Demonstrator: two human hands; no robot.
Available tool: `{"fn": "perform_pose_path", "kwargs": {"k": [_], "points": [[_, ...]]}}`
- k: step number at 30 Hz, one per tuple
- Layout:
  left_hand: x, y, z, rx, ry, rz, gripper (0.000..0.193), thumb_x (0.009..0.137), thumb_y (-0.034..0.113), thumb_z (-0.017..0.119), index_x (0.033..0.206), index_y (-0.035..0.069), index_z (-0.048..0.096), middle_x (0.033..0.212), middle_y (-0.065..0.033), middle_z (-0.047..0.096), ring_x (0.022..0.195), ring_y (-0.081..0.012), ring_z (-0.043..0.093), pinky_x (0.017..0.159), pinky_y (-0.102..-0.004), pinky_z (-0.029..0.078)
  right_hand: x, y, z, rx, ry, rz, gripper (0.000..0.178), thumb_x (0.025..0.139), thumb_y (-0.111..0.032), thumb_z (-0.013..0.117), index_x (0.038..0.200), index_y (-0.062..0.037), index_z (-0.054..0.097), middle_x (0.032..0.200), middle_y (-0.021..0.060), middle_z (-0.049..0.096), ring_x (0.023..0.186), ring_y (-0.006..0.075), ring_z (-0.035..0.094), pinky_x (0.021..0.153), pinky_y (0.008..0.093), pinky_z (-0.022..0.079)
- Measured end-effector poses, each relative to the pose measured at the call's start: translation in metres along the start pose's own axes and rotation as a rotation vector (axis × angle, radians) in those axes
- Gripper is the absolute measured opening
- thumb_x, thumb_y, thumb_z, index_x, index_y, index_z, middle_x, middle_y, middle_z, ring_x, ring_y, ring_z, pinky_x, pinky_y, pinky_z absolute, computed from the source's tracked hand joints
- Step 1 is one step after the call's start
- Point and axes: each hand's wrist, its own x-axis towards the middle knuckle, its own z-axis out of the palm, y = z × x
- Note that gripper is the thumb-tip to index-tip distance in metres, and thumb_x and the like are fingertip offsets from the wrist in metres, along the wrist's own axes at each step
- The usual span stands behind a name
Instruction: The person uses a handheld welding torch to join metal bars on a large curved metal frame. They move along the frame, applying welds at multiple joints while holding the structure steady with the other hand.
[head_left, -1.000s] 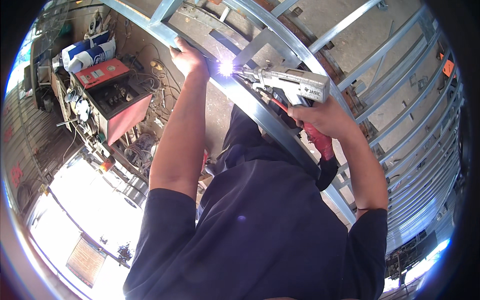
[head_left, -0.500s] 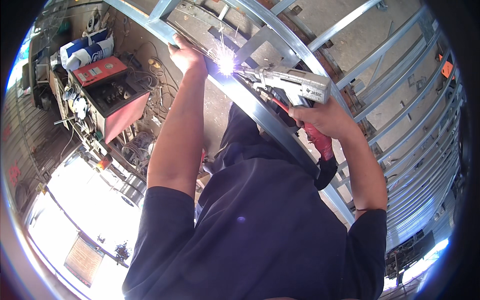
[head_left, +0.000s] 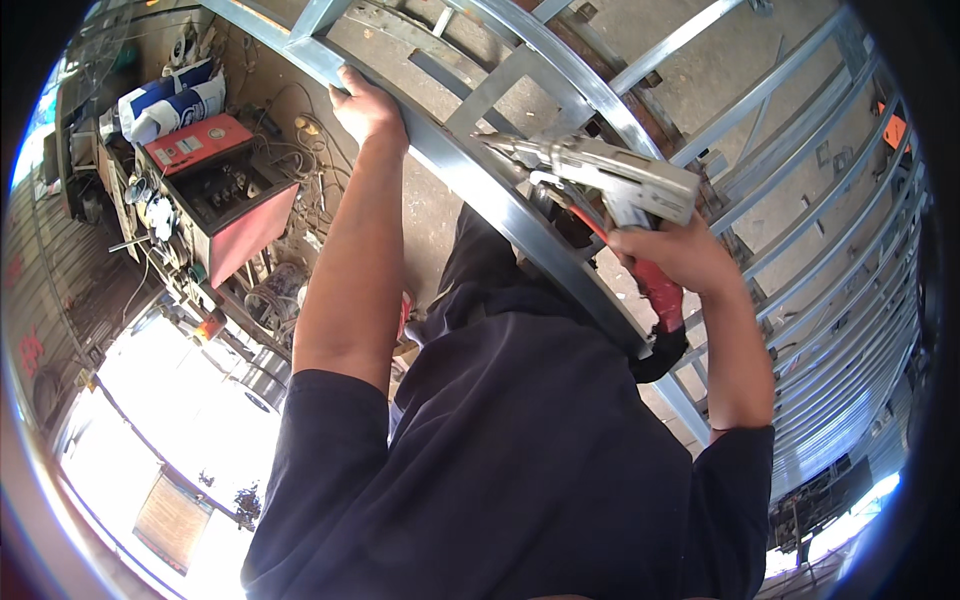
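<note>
Partly hidden: left hand [head_left: 368, 105] clasps steel rail [head_left: 470, 180]; right hand [head_left: 665, 255] grips red-handled tool [head_left: 610, 180], tip obscured.

Person, seen from the head camera. Upper garment: dark navy, near-black T-shirt [head_left: 520, 470] — plain fabric, soft folds across the chest, no visible print. Short sleeves ending above the elbows; both forearms bare. Left hand [head_left: 368, 105]: ungloved, no ring or watch visible. Right hand [head_left: 668, 258]: ungloved — wrist bare. Lower garment: dark trousers [head_left: 475, 265], same tone as the shirt, partly hidden.
</note>
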Motion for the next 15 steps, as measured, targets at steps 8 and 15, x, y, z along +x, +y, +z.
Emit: {"fn": "perform_pose_path", "kwargs": {"k": [8,15], "points": [[-0.006,0.011,-0.001,0.014,-0.032,-0.056,0.076,0.105,0.053,0.047,0.156,-0.003,0.035,0.144,-0.0245,0.057,0.124,-0.0379,0.062,0.104,-0.0421,0.05,-0.035,0.03,-0.019,0.107,-0.022,0.124,0.053,0.082,-0.012,0.085,0.13,-0.0018,0.062,0.105,0.0065,0.071,0.092,0.0148,0.068,0.078,0.0325,0.058],[-0.009,0.015,-0.003,0.027,-0.039,-0.09,0.077,0.105,0.054,0.046,0.157,-0.001,0.034,0.146,-0.0229,0.056,0.126,-0.0377,0.061,0.105,-0.042,0.05,-0.034,0.037,-0.02,0.04,-0.03,0.125,0.054,0.083,-0.015,0.086,0.13,-0.0028,0.063,0.107,0.0066,0.071,0.093,0.0155,0.068,0.079,0.0319,0.058]]}}
